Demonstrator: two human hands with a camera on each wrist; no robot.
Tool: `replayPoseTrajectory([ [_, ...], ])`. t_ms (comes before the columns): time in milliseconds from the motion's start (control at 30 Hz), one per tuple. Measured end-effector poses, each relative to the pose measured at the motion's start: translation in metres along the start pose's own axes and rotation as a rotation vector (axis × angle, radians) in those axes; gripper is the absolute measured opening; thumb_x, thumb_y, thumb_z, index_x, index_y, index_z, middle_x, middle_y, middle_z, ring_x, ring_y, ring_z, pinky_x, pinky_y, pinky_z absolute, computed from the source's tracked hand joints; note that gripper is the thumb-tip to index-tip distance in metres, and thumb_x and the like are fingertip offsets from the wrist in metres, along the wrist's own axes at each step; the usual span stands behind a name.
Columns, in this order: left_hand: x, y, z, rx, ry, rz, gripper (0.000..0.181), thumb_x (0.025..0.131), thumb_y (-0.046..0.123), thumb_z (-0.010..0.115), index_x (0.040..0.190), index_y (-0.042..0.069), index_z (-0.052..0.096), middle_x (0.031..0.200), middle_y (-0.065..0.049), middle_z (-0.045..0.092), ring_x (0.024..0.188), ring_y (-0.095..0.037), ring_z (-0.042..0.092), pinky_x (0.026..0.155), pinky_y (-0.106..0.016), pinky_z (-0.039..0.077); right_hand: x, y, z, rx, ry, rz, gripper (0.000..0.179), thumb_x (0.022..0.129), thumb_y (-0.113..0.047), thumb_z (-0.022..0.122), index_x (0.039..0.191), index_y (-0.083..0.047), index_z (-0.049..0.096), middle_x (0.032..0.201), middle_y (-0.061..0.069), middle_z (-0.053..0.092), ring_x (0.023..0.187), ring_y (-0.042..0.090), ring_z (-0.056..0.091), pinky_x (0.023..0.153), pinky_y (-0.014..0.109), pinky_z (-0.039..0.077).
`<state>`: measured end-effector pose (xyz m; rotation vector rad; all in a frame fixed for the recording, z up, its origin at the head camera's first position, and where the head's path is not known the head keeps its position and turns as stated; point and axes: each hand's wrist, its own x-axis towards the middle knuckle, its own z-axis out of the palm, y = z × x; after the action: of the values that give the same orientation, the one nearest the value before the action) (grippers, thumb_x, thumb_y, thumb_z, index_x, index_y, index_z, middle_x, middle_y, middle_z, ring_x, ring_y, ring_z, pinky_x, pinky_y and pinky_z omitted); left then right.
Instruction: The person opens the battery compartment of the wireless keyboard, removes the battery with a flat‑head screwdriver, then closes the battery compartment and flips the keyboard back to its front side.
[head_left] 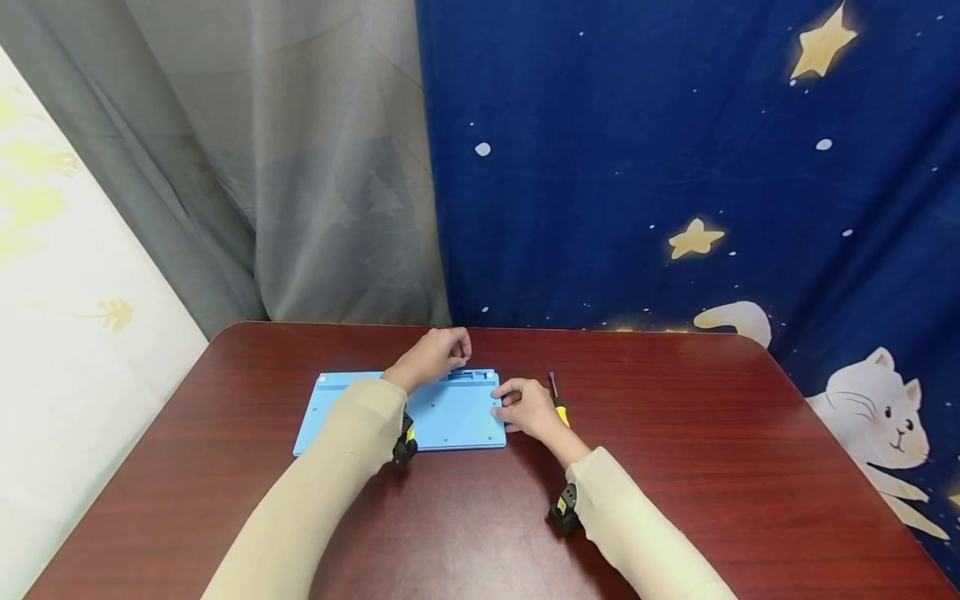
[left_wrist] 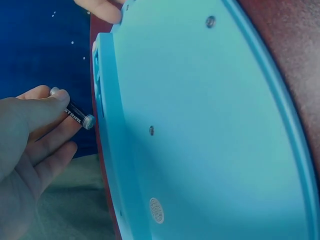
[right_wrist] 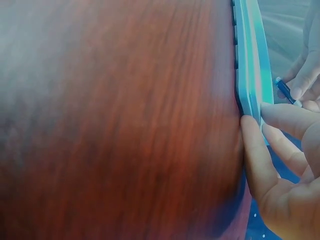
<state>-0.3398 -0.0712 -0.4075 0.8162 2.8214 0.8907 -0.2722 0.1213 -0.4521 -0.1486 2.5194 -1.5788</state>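
Observation:
A light-blue keyboard (head_left: 457,421) lies face down, its screwed back upward. A narrow recessed battery compartment (head_left: 471,375) shows along its far edge, near the right end. Above that edge, my left hand (head_left: 438,354) pinches a small cylindrical battery (left_wrist: 77,114) between thumb and fingers. The battery is dark with silvery ends and stands apart from the keyboard. My right hand (head_left: 528,408) holds the keyboard's right edge; in the right wrist view, the thumb and a finger (right_wrist: 257,155) meet that edge from either side.
Just beyond my right hand lies a screwdriver (head_left: 558,400) with a yellow handle, partly hidden by the hand. Everything rests on a reddish-brown wooden table (head_left: 675,467). Behind its far edge hang a grey curtain (head_left: 337,167) and a blue star-patterned curtain (head_left: 570,167).

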Motion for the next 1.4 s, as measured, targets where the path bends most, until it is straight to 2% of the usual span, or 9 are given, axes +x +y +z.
replayPoseTrajectory([
  [133,-0.001,-0.001,-0.003,0.004,0.003,-0.019,0.01,0.085,0.001,0.063,0.089,0.008,0.057,0.081,-0.002,0.059,0.073,-0.016,0.053,0.068,-0.027,0.046,0.0,-0.001,0.0,-0.004,0.0,-0.001,0.021,0.078,0.0,0.07,0.098,-0.001,0.065,0.083,0.011,0.055,0.064,0.017,0.059,0.056,0.032,0.053],
  [633,-0.012,-0.015,-0.014,0.024,0.008,-0.022,0.01,0.084,0.0,0.063,0.091,0.006,0.058,0.082,-0.003,0.058,0.077,-0.017,0.053,0.073,-0.031,0.047,-0.001,0.0,0.0,-0.014,0.001,0.007,0.021,0.078,-0.001,0.071,0.098,-0.001,0.065,0.082,0.011,0.055,0.064,0.017,0.059,0.057,0.032,0.053],
  [933,-0.018,-0.027,-0.02,0.054,0.021,-0.071,0.009,0.085,0.001,0.062,0.091,0.007,0.058,0.085,-0.004,0.057,0.079,-0.019,0.052,0.075,-0.033,0.045,-0.001,-0.001,0.0,-0.018,0.006,0.001,0.022,0.077,0.0,0.07,0.099,-0.001,0.065,0.082,0.011,0.055,0.064,0.016,0.059,0.056,0.031,0.053],
  [1067,-0.02,-0.032,-0.021,0.089,0.019,-0.089,0.008,0.086,0.001,0.062,0.092,0.006,0.059,0.084,-0.004,0.057,0.078,-0.019,0.052,0.073,-0.033,0.045,-0.002,-0.001,0.0,-0.018,0.005,0.0,0.022,0.078,0.0,0.07,0.099,-0.001,0.065,0.082,0.011,0.055,0.064,0.016,0.059,0.056,0.031,0.053],
  [1200,-0.021,-0.036,-0.02,0.162,0.015,-0.083,0.009,0.085,0.001,0.062,0.092,0.006,0.059,0.085,-0.005,0.059,0.077,-0.019,0.052,0.073,-0.034,0.046,-0.002,0.0,-0.001,-0.016,0.009,0.001,0.022,0.077,0.0,0.071,0.099,-0.001,0.066,0.081,0.011,0.054,0.064,0.016,0.058,0.056,0.031,0.053],
  [1400,-0.021,-0.042,-0.02,0.259,0.021,-0.108,0.009,0.086,0.003,0.062,0.091,0.009,0.06,0.087,-0.003,0.059,0.08,-0.02,0.052,0.076,-0.036,0.047,-0.002,-0.001,0.0,-0.009,0.004,-0.003,0.022,0.078,0.0,0.07,0.1,-0.001,0.065,0.082,0.012,0.055,0.064,0.016,0.059,0.056,0.032,0.053],
])
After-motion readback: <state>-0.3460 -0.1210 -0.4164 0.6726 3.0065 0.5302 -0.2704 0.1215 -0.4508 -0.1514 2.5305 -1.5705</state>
